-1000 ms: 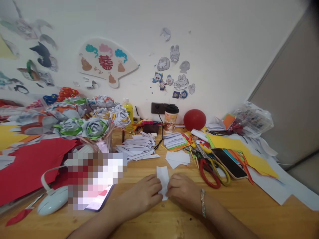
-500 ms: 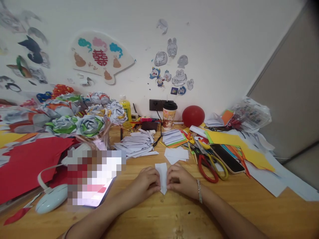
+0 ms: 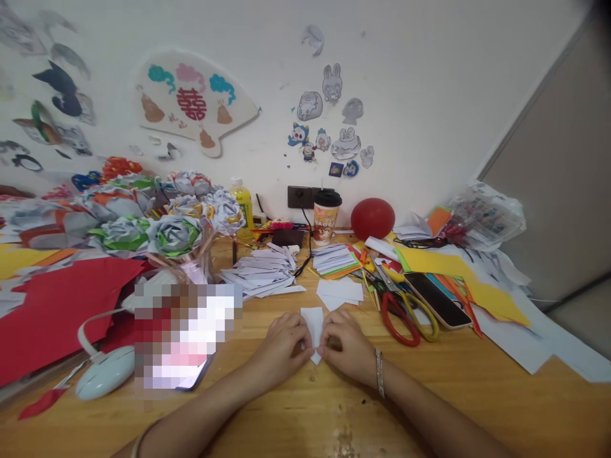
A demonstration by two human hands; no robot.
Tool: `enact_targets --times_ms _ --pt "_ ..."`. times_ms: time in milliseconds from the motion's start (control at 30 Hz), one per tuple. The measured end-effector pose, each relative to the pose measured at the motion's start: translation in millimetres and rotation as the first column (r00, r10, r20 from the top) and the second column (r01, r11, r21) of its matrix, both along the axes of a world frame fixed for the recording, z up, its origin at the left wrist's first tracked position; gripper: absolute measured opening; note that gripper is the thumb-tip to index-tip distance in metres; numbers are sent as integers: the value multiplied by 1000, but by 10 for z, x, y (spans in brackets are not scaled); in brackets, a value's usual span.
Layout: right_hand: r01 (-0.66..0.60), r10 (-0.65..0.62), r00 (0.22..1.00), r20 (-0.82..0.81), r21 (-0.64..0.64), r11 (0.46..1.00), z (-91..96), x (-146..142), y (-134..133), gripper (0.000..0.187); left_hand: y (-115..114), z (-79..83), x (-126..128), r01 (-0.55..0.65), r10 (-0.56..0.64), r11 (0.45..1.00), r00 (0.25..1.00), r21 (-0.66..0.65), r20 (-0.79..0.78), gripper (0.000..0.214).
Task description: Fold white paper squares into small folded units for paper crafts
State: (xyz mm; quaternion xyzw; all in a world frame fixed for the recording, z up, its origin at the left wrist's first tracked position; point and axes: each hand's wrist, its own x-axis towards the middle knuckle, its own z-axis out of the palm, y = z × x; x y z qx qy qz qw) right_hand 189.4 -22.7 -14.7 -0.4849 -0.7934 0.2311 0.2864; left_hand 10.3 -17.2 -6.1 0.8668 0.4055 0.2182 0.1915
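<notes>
Between my two hands lies a small white piece of paper, folded narrow, its lower end coming to a point. My left hand pinches its left edge with curled fingers. On the opposite edge my right hand is closed in the same way, thumb and fingertips near the pointed end. Just beyond them rest a few white paper pieces. Behind those is a stack of cut papers, with a heap of folded paper strips to its left.
Red-handled scissors and a dark phone lie to the right. A lidded cup and a red balloon stand by the wall. At left are paper flowers, red paper, a white lamp-like device and a blurred lit screen.
My fingertips have drawn closer together at the pointed lower end of the paper. The whole view has shifted slightly.
</notes>
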Motion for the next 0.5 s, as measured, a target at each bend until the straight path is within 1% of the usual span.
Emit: enact_targets --times_ms 233,367,500 --pt "6 -6 1000 -4 37 999 -9 -20 -24 15 25 -12 -1 -6 6 1000 1000 -10 -9 6" --pt "32 -33 999 17 73 997 -10 -42 -52 15 16 -10 21 -37 37 999 999 -6 -13 7" --pt "25 -28 999 35 97 995 -16 -40 -71 14 7 -12 32 -53 53 999 998 5 -20 8"
